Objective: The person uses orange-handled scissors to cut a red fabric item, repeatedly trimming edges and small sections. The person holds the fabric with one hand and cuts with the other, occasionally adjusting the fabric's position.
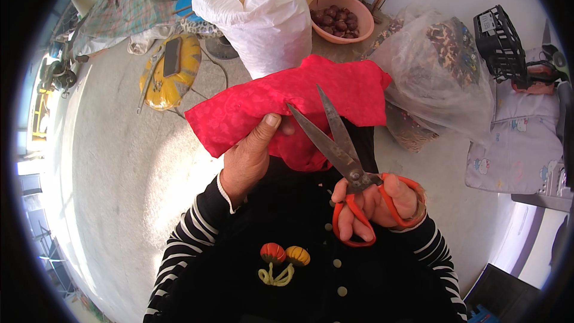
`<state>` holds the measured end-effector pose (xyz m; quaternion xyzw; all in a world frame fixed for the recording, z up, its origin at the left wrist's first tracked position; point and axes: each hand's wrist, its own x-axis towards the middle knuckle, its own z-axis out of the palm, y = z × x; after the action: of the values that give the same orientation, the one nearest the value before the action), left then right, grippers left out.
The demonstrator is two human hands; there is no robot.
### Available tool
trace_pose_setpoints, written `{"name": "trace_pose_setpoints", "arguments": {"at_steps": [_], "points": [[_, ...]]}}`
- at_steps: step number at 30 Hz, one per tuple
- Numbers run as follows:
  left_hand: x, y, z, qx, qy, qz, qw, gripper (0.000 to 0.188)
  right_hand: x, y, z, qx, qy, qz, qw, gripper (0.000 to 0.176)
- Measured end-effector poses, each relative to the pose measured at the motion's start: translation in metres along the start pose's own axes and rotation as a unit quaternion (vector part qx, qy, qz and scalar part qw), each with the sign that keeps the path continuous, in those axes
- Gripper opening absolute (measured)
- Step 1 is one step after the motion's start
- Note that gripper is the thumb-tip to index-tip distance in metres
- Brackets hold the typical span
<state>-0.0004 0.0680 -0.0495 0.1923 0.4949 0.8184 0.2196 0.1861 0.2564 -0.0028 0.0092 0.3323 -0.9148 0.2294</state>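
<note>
My left hand (251, 150) grips a piece of red patterned cloth (233, 110) near its lower edge, thumb on top and the other fingers hidden behind it. The cloth stretches across in front of me, with a loose fold hanging down at its middle. In my right hand (376, 206) is a pair of scissors (354, 175) with orange handles and dark, worn steel blades. The blades are spread apart and point up and away from me. Both blade tips lie over the cloth in this view; whether they touch it I cannot tell.
A white woven sack (282, 22) of peanuts stands beyond the cloth, beside a pink basin (365, 31) of dark red onions. To the left, a phone (172, 57) lies on a yellow bundle (193, 54). A clear plastic bag (430, 85) of fabric and a black basket (500, 42) are at right.
</note>
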Motion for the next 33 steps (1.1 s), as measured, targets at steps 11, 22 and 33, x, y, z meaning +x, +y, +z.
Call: {"name": "trace_pose_setpoints", "arguments": {"at_steps": [11, 22, 33], "points": [[-0.001, 0.0, 0.002, 0.049, 0.027, 0.007, 0.998, 0.021, 0.003, 0.008, 0.008, 0.051, 0.014, -0.01, 0.999, 0.079], [-0.015, 0.009, 0.014, -0.086, 0.023, -0.029, 0.996, 0.02, -0.001, -0.002, 0.024, -0.18, 0.147, -0.136, 0.963, 0.073], [-0.015, 0.027, 0.017, -0.09, 0.05, -0.049, 0.993, 0.019, 0.002, -0.008, 0.033, -0.215, 0.122, 0.003, 0.969, 0.066]]}}
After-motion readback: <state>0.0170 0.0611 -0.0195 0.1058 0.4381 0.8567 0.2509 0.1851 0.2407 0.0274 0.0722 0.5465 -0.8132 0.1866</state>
